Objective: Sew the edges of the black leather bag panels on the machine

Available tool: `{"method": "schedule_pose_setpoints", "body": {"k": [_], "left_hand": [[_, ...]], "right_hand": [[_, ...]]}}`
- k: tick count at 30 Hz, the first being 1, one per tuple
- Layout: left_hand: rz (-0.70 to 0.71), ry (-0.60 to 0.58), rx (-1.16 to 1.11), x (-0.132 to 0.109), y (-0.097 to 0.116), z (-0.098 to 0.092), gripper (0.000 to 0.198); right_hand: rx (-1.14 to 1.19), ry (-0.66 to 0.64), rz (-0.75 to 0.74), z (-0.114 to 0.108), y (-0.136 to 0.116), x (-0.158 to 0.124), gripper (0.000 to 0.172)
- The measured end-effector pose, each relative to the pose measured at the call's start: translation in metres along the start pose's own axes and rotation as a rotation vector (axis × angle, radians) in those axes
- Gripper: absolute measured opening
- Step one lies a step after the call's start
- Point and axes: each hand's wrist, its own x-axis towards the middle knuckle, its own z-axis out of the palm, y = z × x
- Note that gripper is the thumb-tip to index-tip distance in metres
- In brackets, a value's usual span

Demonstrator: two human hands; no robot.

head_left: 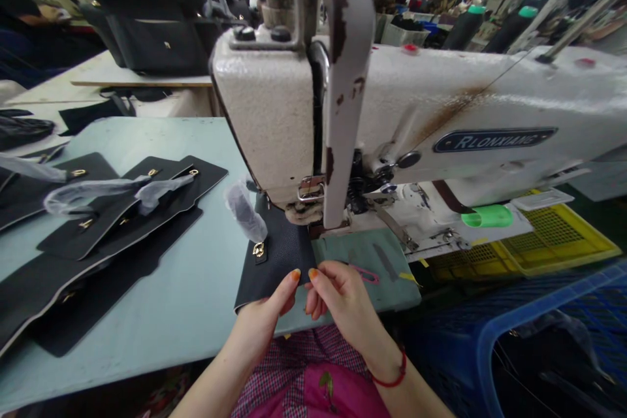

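Note:
A black leather bag panel [289, 245] lies partly under the head of a white sewing machine [274, 104]. It carries a gold clasp [258, 249] and a handle wrapped in clear plastic [245, 210]. At the panel's near edge, my left hand [277, 304] has its thumb on top and its other fingers underneath, gripping it. Beside it, my right hand [337, 290] pinches the near right corner between thumb and fingers. Both thumbs point toward each other, close together. The underside fingers of my left hand are mostly hidden.
More black panels [142, 235] with gold hardware overlap on the pale green table [206, 320] to the left. A black handbag [151, 32] stands behind. Pink scissors-like handles [366, 274] lie right of my hands. A blue crate [482, 339] and yellow crates [563, 235] stand at right.

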Motion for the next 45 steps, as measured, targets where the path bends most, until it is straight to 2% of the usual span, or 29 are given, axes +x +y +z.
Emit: {"method": "schedule_pose_setpoints", "body": {"k": [3,10,16,20,24,31,41,45], "left_hand": [[-0.086,0.001,0.001,0.005,0.002,-0.001,0.053],[0.031,-0.021,-0.002,0.021,0.012,0.001,0.05],[0.039,-0.036,0.008,0.037,0.014,-0.003,0.049],[0.073,-0.065,-0.021,0.045,0.019,-0.001,0.046],[0.151,-0.131,-0.082,0.052,0.027,0.004,0.046],[0.205,-0.194,-0.107,0.062,0.037,0.007,0.043],[0.205,-0.206,-0.178,0.073,0.047,0.009,0.04],[0.191,-0.161,-0.181,0.072,0.048,0.011,0.041]], "right_hand": [[0.001,0.015,0.0,0.002,-0.001,0.003,0.035],[0.007,0.038,0.002,0.003,-0.003,0.019,0.033],[0.064,0.047,-0.017,0.006,0.002,0.026,0.036],[0.067,0.047,0.013,0.008,0.015,0.02,0.04],[0.028,0.016,0.076,0.009,0.041,0.014,0.043],[-0.052,-0.001,0.175,0.01,0.078,0.01,0.037],[-0.116,-0.016,0.161,0.009,0.083,0.006,0.035],[-0.087,-0.024,0.16,0.007,0.084,0.006,0.034]]}}
